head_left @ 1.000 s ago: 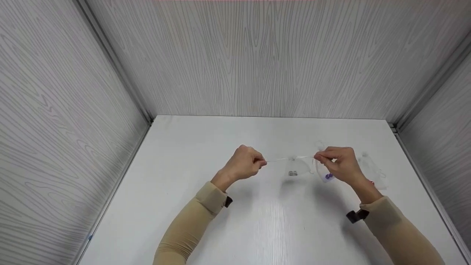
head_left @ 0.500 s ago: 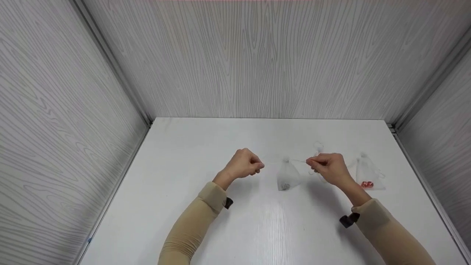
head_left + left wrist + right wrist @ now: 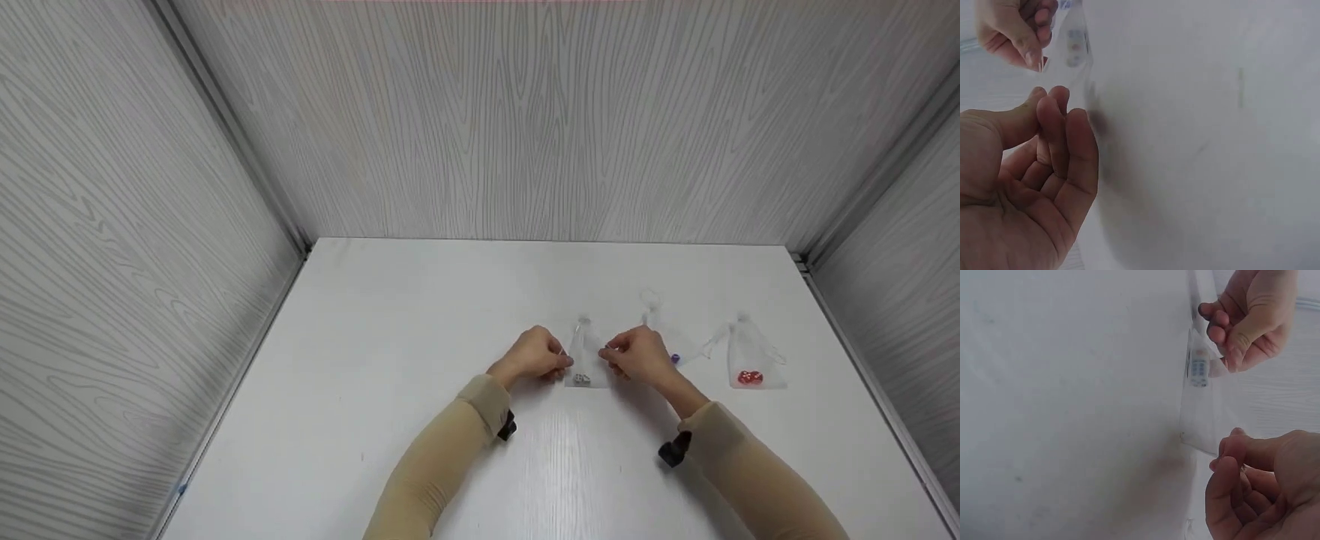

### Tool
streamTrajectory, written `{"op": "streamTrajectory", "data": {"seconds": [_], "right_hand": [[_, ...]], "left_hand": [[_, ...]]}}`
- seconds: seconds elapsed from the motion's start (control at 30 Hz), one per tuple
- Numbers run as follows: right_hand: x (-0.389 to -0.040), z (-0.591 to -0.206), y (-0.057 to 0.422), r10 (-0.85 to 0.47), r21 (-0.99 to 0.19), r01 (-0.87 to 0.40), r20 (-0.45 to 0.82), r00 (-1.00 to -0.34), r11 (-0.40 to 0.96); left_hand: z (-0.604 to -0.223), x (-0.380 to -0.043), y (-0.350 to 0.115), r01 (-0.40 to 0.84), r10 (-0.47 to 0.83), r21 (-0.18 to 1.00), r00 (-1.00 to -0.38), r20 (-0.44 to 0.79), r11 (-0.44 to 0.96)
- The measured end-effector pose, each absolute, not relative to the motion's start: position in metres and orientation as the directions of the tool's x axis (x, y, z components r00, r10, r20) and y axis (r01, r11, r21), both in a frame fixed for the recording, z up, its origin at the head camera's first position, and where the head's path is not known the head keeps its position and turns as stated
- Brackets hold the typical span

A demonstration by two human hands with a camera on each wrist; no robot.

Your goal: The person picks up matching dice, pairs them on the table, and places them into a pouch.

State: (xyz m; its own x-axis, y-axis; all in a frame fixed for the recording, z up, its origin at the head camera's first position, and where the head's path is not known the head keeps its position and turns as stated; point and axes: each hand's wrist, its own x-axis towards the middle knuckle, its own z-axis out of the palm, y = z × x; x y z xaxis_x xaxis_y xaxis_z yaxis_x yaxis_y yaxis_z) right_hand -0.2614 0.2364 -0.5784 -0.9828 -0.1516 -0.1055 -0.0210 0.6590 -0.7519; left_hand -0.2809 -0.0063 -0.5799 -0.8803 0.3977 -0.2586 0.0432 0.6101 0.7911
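A sheer drawstring pouch [image 3: 582,349] is between my hands on the white table, gathered at its top. Grey-white dice [image 3: 582,379] show through its bottom; in the right wrist view the dice [image 3: 1199,371] appear stacked against the film. My left hand [image 3: 534,354], on the pouch's left, has thumb and index fingertips together on a thin drawstring end. On the other side my right hand [image 3: 637,355] pinches close to the pouch's edge, its thumb meeting the index finger. A pale cord shows at the right hand [image 3: 1013,31] in the left wrist view. Fingertips partly hide the cord.
Right of my hands lies a second sheer pouch [image 3: 667,337] with a purple die [image 3: 675,359], partly behind the right hand. Further right is a third pouch [image 3: 750,349] holding red dice [image 3: 750,377]. Panels enclose the table [image 3: 375,300] at the back and sides.
The drawstring was stretched between my hands with the pouch hanging from it. The pouch has come down to the table, and both hands have moved lower and closer together beside it.
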Motion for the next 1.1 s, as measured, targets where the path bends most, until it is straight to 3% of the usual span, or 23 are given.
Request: {"op": "streamTrajectory", "data": {"seconds": [0.23, 0.43, 0.63, 1.0, 1.1], "right_hand": [[-0.269, -0.581, 0.238, -0.077, -0.729, 0.075, -0.174, -0.982, 0.680], [-0.285, -0.577, 0.233, -0.013, -0.731, 0.150, -0.213, -0.977, 0.666], [-0.296, -0.576, 0.227, 0.004, -0.723, 0.197, -0.260, -0.966, 0.663], [-0.310, -0.581, 0.218, 0.046, -0.652, 0.177, -0.213, -0.976, 0.737], [-0.312, -0.582, 0.218, 0.055, -0.652, 0.185, -0.214, -0.975, 0.735]], "left_hand": [[-0.597, -0.295, 0.007, 0.072, 0.357, 0.748, -0.906, -0.229, 0.660], [-0.624, -0.327, 0.005, 0.009, 0.262, 0.694, -0.929, -0.260, 0.720], [-0.634, -0.346, 0.004, 0.001, 0.254, 0.682, -0.928, -0.272, 0.732], [-0.624, -0.343, 0.007, 0.013, 0.182, 0.673, -0.966, -0.182, 0.739], [-0.621, -0.343, 0.005, -0.017, 0.170, 0.681, -0.963, -0.207, 0.733]]}}
